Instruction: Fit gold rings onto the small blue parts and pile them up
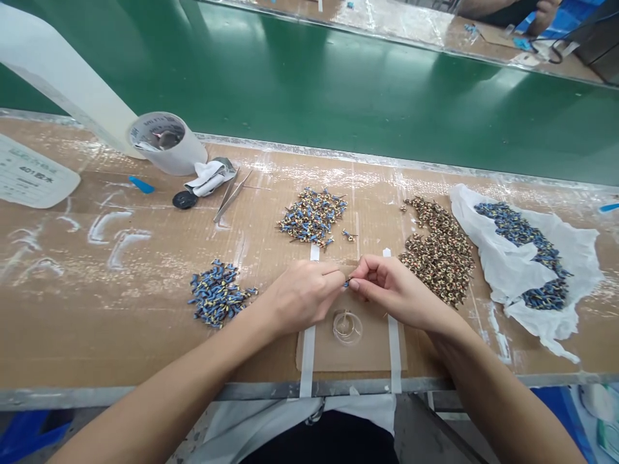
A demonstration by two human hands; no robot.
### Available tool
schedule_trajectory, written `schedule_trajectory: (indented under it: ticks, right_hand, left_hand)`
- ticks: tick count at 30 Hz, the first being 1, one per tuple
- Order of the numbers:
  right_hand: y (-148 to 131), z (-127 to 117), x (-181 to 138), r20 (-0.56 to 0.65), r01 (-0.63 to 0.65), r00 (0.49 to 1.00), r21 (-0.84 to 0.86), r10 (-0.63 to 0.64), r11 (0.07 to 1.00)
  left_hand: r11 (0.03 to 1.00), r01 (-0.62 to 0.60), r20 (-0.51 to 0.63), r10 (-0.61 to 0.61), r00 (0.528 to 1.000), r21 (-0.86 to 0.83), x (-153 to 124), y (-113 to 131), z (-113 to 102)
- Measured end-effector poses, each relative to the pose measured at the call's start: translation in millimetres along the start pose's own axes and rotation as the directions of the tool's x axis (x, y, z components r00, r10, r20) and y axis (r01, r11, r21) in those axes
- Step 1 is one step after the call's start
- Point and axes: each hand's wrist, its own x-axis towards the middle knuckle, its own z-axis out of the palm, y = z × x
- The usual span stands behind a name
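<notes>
Left hand [302, 296] and right hand [399, 290] are pinching a tiny blue terminal [347, 282] between them, right above the taped cardboard bench top [120, 335]. Loose heaps of terminals [312, 217] sit just past the grip, green belt [300, 84] beyond.

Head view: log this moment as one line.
left hand: pinching small blue part | right hand: same part | nearby: clear plastic ring, blue parts pile

Paper card [33, 173] on bench top [91, 322], 10 o'clock: "401" in dark print, then 2 characters, probably Chinese; smaller lines above too blurred to read. Tape roll [167, 143], 11 o'clock: print on inner core, illegible.
</notes>
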Motion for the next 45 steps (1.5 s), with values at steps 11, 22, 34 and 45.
schedule_trajectory:
  ticks: [11, 22, 34, 45]
  right_hand:
    - [-5.7, -1.1, 2.9, -0.053, -0.097, 0.993, 0.148, 0.106, 0.984]
    - [-2.7, 4.0, 4.7, -0.123, 0.024, 0.992, 0.168, -0.004, 0.985]
    - [-2.0, 5.8, 2.6, -0.052, 0.189, 0.972, -0.409, -0.23, 0.893]
    - [6.3, 15.5, 7.0, -0.086, 0.193, 0.959, -0.501, -0.271, 0.844]
  left_hand:
    - [0.997, 0.032, -0.047, -0.036, 0.998, -0.072, -0.3, -2.8, 3.6]
    - [0.985, 0.133, -0.139, -0.147, 0.979, -0.105, -3.4, -7.1, -3.3]
    - [0.984, 0.124, -0.068, -0.133, 0.989, -0.129, -4.5, -6.0, -4.3]
    - [0.939, 0.125, -0.154, -0.181, 0.971, -0.32, -4.4, -2.5, 6.6]
